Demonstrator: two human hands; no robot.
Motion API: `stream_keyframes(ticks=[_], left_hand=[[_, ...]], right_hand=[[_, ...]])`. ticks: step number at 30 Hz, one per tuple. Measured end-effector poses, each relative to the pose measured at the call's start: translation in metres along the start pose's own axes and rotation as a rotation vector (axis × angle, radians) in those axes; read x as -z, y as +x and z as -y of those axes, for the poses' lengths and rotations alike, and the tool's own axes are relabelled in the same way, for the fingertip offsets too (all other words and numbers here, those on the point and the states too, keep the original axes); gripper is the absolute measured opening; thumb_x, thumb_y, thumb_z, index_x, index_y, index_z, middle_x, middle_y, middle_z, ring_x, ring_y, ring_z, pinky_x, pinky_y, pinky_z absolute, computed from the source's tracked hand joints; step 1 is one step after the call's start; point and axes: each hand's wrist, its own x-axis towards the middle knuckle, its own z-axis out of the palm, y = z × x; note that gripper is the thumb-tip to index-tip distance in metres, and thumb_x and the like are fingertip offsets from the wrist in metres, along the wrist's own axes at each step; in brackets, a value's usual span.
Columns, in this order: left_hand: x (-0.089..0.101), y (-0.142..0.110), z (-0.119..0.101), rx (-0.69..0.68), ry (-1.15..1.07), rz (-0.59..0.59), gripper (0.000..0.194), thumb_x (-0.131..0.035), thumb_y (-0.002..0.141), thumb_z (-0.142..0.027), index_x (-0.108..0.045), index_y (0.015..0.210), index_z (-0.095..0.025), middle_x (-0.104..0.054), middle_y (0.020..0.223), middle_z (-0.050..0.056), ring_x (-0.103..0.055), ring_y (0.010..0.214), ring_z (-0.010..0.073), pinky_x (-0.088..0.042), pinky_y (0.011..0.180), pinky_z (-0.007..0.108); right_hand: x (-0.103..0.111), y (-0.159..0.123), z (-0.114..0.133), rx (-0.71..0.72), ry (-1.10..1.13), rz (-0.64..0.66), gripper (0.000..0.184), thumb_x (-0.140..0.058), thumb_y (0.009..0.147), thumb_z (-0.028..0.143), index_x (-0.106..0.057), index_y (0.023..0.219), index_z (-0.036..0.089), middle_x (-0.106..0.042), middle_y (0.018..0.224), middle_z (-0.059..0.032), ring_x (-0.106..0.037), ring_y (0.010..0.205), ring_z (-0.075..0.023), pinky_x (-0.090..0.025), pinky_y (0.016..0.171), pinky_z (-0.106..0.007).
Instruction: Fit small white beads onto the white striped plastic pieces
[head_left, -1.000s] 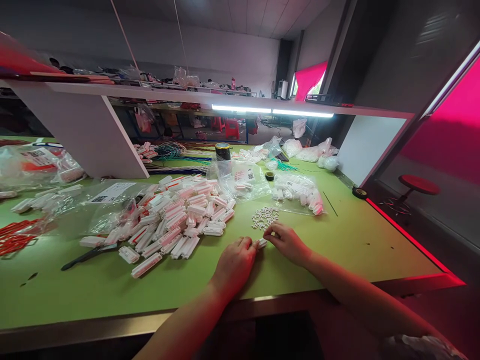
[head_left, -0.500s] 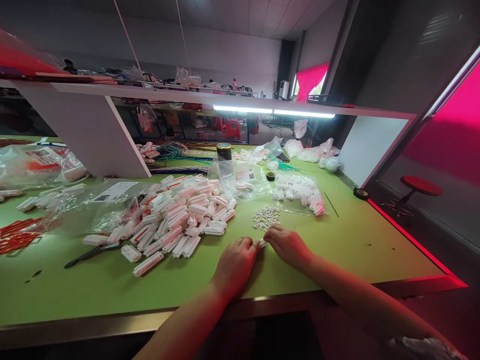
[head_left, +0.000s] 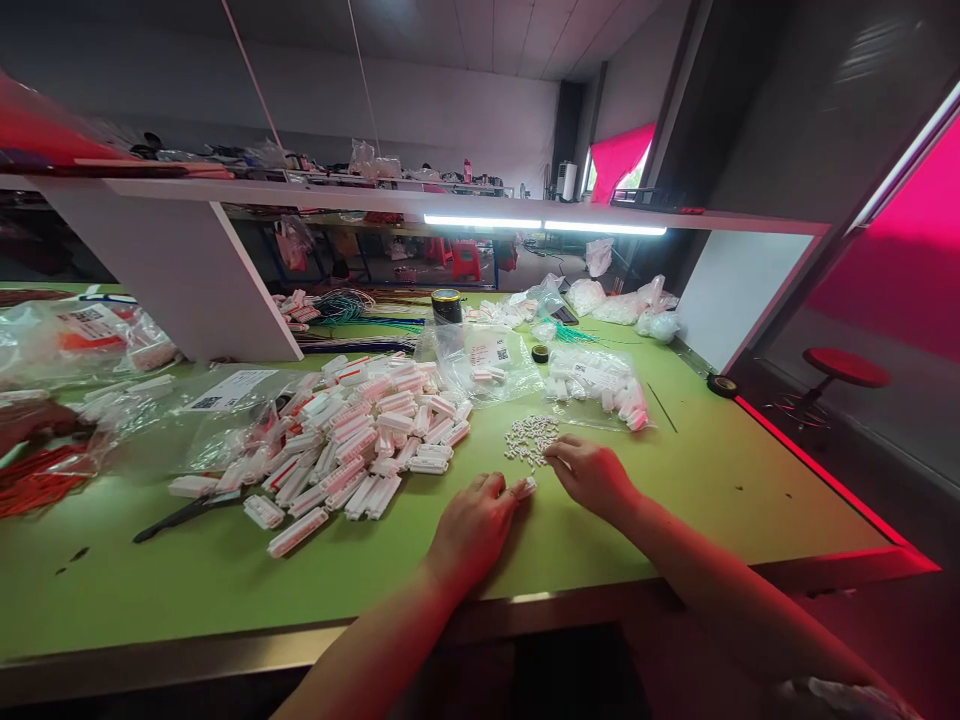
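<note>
My left hand [head_left: 474, 525] is closed near the front of the bench, gripping a small white plastic housing [head_left: 529, 486] whose end sticks out past the fingertips. To the right, my right hand [head_left: 596, 475] has thumb and fingers pinched together at the edge of a cluster of tiny white plastic pieces [head_left: 531, 437]. Anything between those fingertips is too small to make out. Left of both hands spreads a heap of white plastic housings [head_left: 360, 430], some with red parts. Dark-handled scissors [head_left: 176, 515] lie at the heap's front left.
Behind the hands lie a clear bag of white parts [head_left: 600, 385], another labelled bag [head_left: 487, 350] and black tape rolls [head_left: 540, 353]. Orange-red strips [head_left: 45, 480] are at far left, beside a blurred brownish shape [head_left: 30, 425], possibly another person's hand. A shelf panel [head_left: 180, 270] stands behind the heap.
My right hand has moved right, away from the housing in my left hand, to the tiny pieces. The brownish shape has appeared over the orange-red strips.
</note>
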Motion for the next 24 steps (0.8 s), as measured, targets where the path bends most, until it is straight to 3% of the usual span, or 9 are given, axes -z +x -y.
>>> stream_keyframes(ticks=[7, 13, 19, 21, 24], left_hand=[[0.000, 0.000, 0.001, 0.010, -0.010, 0.038, 0.039, -0.045, 0.104, -0.021, -0.063, 0.137, -0.029, -0.063, 0.095, 0.007, -0.060, 0.088, 0.0225, -0.051, 0.080, 0.034], [-0.002, -0.001, -0.001, 0.013, 0.052, 0.112, 0.044, -0.045, 0.102, -0.016, -0.059, 0.141, -0.031, -0.061, 0.100, 0.008, -0.060, 0.096, 0.0241, -0.051, 0.083, 0.035], [0.001, 0.002, -0.003, 0.002, 0.065, 0.144, 0.044, -0.045, 0.102, -0.016, -0.058, 0.142, -0.029, -0.063, 0.105, 0.009, -0.060, 0.101, 0.0252, -0.051, 0.087, 0.036], [0.001, 0.002, -0.001, 0.020, 0.018, 0.126, 0.042, -0.045, 0.103, -0.018, -0.059, 0.141, -0.030, -0.063, 0.103, 0.008, -0.061, 0.099, 0.0240, -0.051, 0.087, 0.036], [0.001, 0.002, 0.000, 0.052, -0.045, 0.084, 0.038, -0.046, 0.105, -0.024, -0.060, 0.140, -0.026, -0.065, 0.104, 0.007, -0.062, 0.097, 0.0223, -0.050, 0.087, 0.034]], right_hand=[[0.001, 0.004, -0.023, -0.115, -0.002, 0.049, 0.015, -0.060, 0.097, 0.019, -0.074, 0.092, 0.021, -0.074, 0.094, -0.0055, -0.068, 0.085, -0.0193, -0.047, 0.073, -0.028], [-0.001, 0.005, -0.016, -0.127, -0.046, 0.183, 0.014, -0.059, 0.098, 0.018, -0.072, 0.093, 0.020, -0.072, 0.097, -0.0048, -0.066, 0.085, -0.0168, -0.043, 0.072, -0.025], [-0.007, 0.007, -0.008, -0.133, -0.263, 0.311, 0.022, -0.052, 0.101, 0.017, -0.069, 0.089, 0.017, -0.070, 0.096, -0.0085, -0.063, 0.080, -0.0171, -0.038, 0.067, -0.026], [-0.007, 0.007, -0.007, -0.132, -0.231, 0.283, 0.020, -0.052, 0.100, 0.015, -0.068, 0.088, 0.016, -0.070, 0.095, -0.0090, -0.062, 0.080, -0.0177, -0.039, 0.068, -0.026], [-0.005, 0.006, -0.005, -0.097, 0.021, 0.156, 0.015, -0.056, 0.098, 0.014, -0.067, 0.089, 0.017, -0.069, 0.093, -0.0065, -0.062, 0.082, -0.0174, -0.043, 0.073, -0.025]])
